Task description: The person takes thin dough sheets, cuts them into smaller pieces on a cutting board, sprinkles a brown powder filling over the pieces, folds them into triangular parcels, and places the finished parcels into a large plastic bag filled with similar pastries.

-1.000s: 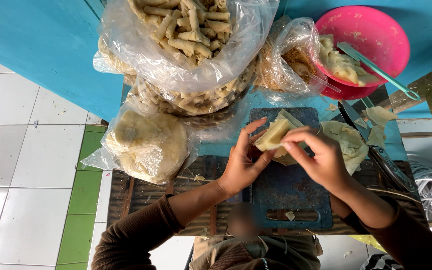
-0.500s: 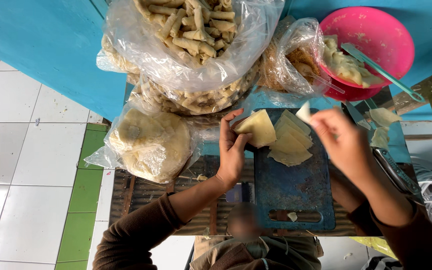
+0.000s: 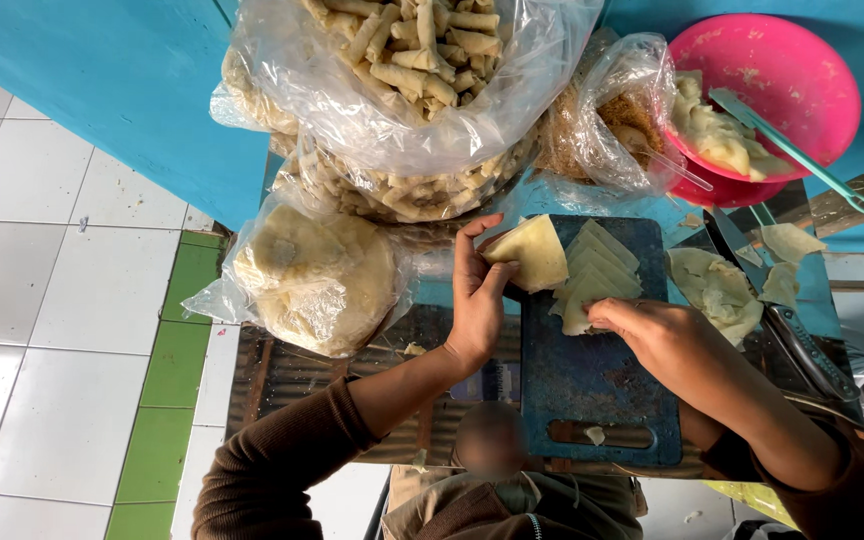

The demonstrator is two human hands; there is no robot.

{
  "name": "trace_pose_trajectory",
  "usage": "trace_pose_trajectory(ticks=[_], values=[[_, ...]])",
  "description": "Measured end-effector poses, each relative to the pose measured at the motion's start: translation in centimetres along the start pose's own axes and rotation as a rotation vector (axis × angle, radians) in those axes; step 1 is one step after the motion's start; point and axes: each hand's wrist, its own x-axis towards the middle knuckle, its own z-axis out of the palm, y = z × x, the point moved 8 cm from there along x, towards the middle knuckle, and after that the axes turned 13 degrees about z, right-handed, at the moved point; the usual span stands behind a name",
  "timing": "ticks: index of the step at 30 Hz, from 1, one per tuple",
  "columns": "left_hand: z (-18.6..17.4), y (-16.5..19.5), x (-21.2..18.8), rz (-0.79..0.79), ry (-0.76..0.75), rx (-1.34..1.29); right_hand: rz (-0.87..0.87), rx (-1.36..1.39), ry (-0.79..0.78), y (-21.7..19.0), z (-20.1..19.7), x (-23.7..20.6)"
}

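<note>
Nearby, left fingers [image 3: 487, 275] pinching a wrapper [image 3: 527, 252], right fingers [image 3: 617, 318] flat on stacked wrappers [image 3: 592, 280], bagged rolls [image 3: 402, 70] behind.

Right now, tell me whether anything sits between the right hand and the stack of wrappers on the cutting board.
Nothing visible does. The right hand already rests its fingertips on the stack of wrappers on the blue cutting board. The left hand holds a separate folded wrapper off to the side.

left hand [image 3: 474, 300]: raised, fingers pinched | right hand [image 3: 652, 335]: lowered, palm down
</note>
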Motion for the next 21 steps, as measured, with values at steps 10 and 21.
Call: trace_pose_trajectory(ticks=[10, 21], values=[[0.1, -0.3, 0.0, -0.005, -0.008, 0.01, 0.04, -0.011, -0.031, 0.3, 0.4, 0.1], [0.1, 0.0, 0.1, -0.009, -0.026, 0.023, 0.078, -0.109, -0.015, 0.5, 0.8, 0.5]])
